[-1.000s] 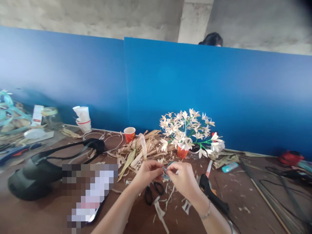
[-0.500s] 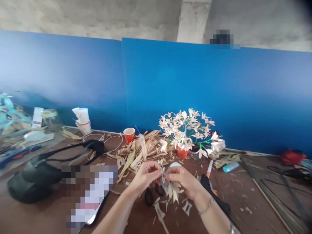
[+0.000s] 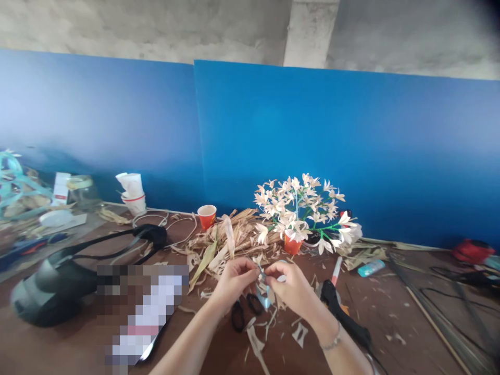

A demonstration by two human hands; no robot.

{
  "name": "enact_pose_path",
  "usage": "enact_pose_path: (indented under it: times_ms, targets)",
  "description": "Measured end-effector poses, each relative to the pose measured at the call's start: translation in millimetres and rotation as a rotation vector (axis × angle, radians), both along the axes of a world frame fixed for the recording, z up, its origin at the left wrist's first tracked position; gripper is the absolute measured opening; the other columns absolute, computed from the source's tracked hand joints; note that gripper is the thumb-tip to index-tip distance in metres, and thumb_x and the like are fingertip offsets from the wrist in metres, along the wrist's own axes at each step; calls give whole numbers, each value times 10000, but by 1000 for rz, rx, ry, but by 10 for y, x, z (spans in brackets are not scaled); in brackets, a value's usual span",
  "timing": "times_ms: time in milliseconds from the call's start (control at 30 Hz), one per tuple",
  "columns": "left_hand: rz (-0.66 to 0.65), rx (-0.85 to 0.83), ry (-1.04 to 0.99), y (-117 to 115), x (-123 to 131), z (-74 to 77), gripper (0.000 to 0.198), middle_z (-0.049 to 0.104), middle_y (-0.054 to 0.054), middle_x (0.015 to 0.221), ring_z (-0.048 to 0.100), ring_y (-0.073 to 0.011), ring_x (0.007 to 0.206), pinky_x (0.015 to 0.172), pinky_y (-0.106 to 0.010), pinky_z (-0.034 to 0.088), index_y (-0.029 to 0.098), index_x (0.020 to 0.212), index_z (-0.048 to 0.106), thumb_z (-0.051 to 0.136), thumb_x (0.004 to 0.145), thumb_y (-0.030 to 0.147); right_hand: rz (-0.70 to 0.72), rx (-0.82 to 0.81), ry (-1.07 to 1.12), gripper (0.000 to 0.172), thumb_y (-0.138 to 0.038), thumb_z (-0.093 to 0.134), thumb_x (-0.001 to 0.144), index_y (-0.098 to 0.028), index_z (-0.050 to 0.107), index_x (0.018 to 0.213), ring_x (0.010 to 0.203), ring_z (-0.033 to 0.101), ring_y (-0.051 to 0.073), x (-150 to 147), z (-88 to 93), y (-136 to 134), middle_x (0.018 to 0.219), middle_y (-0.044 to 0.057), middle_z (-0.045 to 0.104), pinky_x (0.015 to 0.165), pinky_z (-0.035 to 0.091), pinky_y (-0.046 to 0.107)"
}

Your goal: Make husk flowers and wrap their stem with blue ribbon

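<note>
My left hand [image 3: 238,278] is closed in a pinch on a small pale husk flower [image 3: 258,262], whose petals show just above the fingertips. Close against it, my right hand [image 3: 291,286] pinches at the same spot, its thumb and forefinger together; the thin part between them is too small to make out. Light blue material [image 3: 266,301] and more pale petals show below the fingers, partly hidden. Under my hands lie scissors with black handles [image 3: 237,316]. A black glue gun [image 3: 344,317] rests on the table beside my right wrist.
Behind my hands stand a bunch of white husk flowers [image 3: 300,200] in a red cup [image 3: 292,244], a pile of dry husks [image 3: 242,234] and another paper cup [image 3: 207,217]. A phone [image 3: 150,317] and black headgear [image 3: 50,291] lie left. Husk scraps [image 3: 300,334] litter the table.
My right hand has turned and shifted slightly, its fingers rising a little. The pale petals that hung below it are now mostly hidden. My left hand has hardly moved.
</note>
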State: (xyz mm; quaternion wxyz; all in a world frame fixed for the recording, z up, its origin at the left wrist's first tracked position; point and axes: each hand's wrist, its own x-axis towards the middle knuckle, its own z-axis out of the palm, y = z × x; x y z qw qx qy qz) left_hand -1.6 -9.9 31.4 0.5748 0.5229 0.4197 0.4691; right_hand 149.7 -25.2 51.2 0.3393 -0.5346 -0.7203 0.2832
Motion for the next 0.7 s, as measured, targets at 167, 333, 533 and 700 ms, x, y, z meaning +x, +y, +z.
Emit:
enact_pose_path:
  times_ms: [167, 333, 533, 700]
  targets:
    - [-66, -20, 3, 10, 2, -29, 228, 528, 26, 393, 459, -72, 338, 337, -157, 270, 138, 585, 528, 643, 637, 328, -18, -37, 42, 117, -199, 556, 672, -161, 664, 646, 673, 595, 166, 41, 21, 32, 655, 21, 661, 634, 420, 241]
    - [-69, -14, 3, 13, 8, -63, 221, 523, 29, 398, 470, -74, 349, 341, -156, 297, 137, 597, 526, 638, 649, 320, -27, -16, -15, 135, -213, 543, 687, -174, 666, 645, 668, 594, 163, 22, 30, 13, 659, 21, 663, 634, 406, 245]
    - [12, -12, 18, 27, 37, -119, 185, 523, 33, 396, 436, -64, 324, 323, -153, 280, 140, 590, 524, 609, 664, 286, -160, 324, -276, 117, -202, 618, 660, -211, 612, 777, 766, 573, 169, -62, -27, -63, 737, 0, 655, 833, 292, 332]
    - [75, -18, 3, 48, 61, -179, 160, 524, 29, 404, 457, -72, 340, 321, -153, 260, 140, 569, 525, 596, 657, 254, -154, 519, -471, 42, -172, 594, 706, -208, 577, 722, 762, 534, 162, -121, -75, -95, 687, -2, 616, 888, 214, 356]
